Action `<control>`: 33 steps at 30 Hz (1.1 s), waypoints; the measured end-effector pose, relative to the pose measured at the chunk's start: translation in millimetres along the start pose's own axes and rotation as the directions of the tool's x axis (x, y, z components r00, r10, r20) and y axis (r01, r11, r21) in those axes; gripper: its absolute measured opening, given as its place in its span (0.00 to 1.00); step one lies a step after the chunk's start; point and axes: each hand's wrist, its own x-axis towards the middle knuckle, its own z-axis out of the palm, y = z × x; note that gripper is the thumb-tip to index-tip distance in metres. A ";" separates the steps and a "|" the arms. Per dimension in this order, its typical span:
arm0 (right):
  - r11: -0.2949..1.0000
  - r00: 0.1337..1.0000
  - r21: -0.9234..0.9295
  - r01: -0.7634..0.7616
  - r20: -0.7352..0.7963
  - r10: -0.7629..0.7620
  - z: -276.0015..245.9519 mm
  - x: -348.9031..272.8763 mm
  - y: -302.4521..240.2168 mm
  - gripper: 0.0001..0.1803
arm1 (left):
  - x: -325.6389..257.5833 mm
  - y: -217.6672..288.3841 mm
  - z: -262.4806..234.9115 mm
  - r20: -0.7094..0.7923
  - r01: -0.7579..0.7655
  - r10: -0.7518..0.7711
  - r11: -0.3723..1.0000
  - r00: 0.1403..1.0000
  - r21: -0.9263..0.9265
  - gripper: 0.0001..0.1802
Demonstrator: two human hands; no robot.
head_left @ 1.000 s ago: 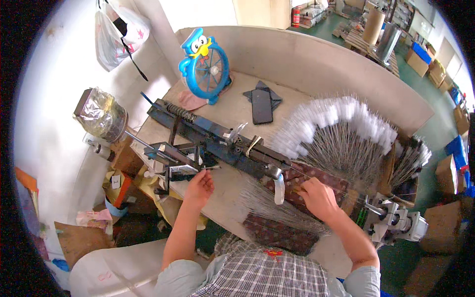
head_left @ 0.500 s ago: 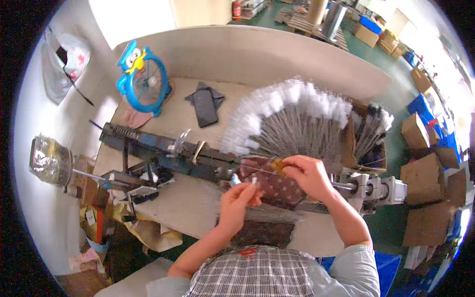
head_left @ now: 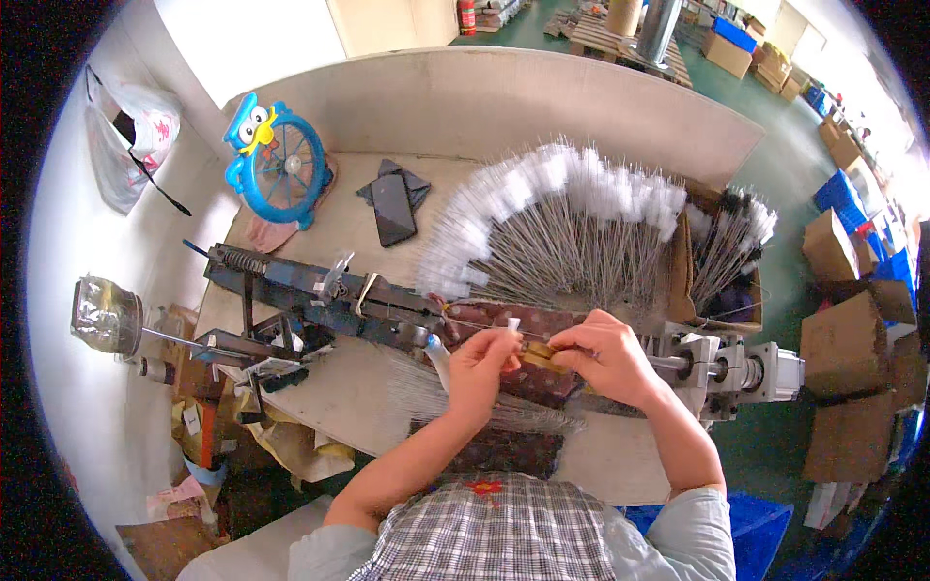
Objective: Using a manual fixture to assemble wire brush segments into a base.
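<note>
My left hand [head_left: 484,363] and my right hand [head_left: 605,358] meet over the middle of the long metal machine [head_left: 320,300] on the workbench [head_left: 358,387]. Between their fingertips they pinch a thin wire with a small white tuft [head_left: 513,326] at its end. Under both hands lies a dark patterned cloth [head_left: 538,382]. Just behind the hands a fan of finished wire brushes with white tufted tips [head_left: 562,213] spreads across the bench. A loose bundle of bare wires [head_left: 426,392] lies in front of my left hand.
A blue toy-shaped fan [head_left: 276,165] and a black phone [head_left: 392,208] sit at the back of the bench. A box of dark-tipped brushes [head_left: 731,242] stands at right, beside the machine's motor end [head_left: 746,368]. Cardboard boxes [head_left: 852,329] crowd the floor at right.
My left hand has left the machine's left part and come to the middle beside my right hand. Both hands now pinch the wire. The view has also shifted.
</note>
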 end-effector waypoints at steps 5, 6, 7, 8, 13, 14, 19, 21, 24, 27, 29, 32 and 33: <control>0.926 0.888 -0.314 0.211 -0.335 -0.316 27.4 36.0 -10.4 0.07 | -4.0 14.3 -18.4 -0.240 -0.015 -0.022 0.988 0.971 -0.151 0.08; 0.913 0.914 -0.370 0.171 -0.286 -0.287 37.4 45.3 -12.1 0.07 | -5.4 19.1 -16.9 -0.226 0.001 -0.047 0.981 0.973 -0.195 0.07; 0.894 0.938 -0.429 0.133 -0.238 -0.254 46.8 53.5 -12.5 0.07 | -5.0 19.7 -17.4 -0.223 -0.001 -0.044 0.980 0.974 -0.198 0.07; 0.894 0.966 -0.435 0.109 -0.167 -0.199 56.2 59.6 -7.1 0.08 | -4.4 19.5 -17.9 -0.201 -0.008 -0.038 0.975 0.979 -0.224 0.07; 0.988 0.988 -0.140 0.070 -0.125 -0.088 52.9 62.2 -21.9 0.10 | -7.7 21.4 -28.4 -0.144 0.025 -0.057 0.977 0.988 -0.212 0.09; 0.992 0.994 -0.122 0.043 -0.094 -0.054 52.3 62.7 -23.9 0.10 | -8.8 21.5 -29.5 -0.135 0.009 -0.035 0.982 0.990 -0.189 0.10; 0.994 0.994 -0.020 -0.111 0.000 0.111 50.5 70.4 -26.2 0.13 | -5.8 20.2 -33.9 -0.117 -0.006 -0.010 0.990 0.993 -0.140 0.12; 0.986 0.986 0.014 -0.168 0.019 0.167 51.4 70.0 -25.0 0.13 | -7.6 22.7 -32.7 -0.097 0.030 -0.047 0.985 0.994 -0.168 0.13; 0.992 0.992 0.004 -0.129 0.010 0.129 54.7 70.8 -21.8 0.13 | -7.9 21.9 -31.2 -0.103 0.020 -0.039 0.984 0.994 -0.179 0.13; 0.983 0.989 0.110 -0.146 0.015 0.145 55.2 70.4 -16.4 0.12 | -6.4 19.4 -31.3 -0.091 0.003 -0.022 0.980 0.996 -0.200 0.12; 0.957 0.978 0.203 -0.208 0.057 0.201 52.7 70.0 -15.6 0.12 | -6.9 20.3 -29.8 -0.110 -0.004 -0.018 0.981 0.994 -0.194 0.12; 0.919 0.947 0.238 -0.314 0.147 0.285 48.3 70.4 -13.8 0.12 | -5.2 21.8 -27.1 -0.146 0.000 -0.030 0.980 0.989 -0.200 0.11; 0.921 0.956 0.265 -0.285 0.148 0.254 50.2 69.9 -9.3 0.12 | -5.1 22.3 -25.9 -0.170 0.005 -0.042 0.977 0.985 -0.213 0.11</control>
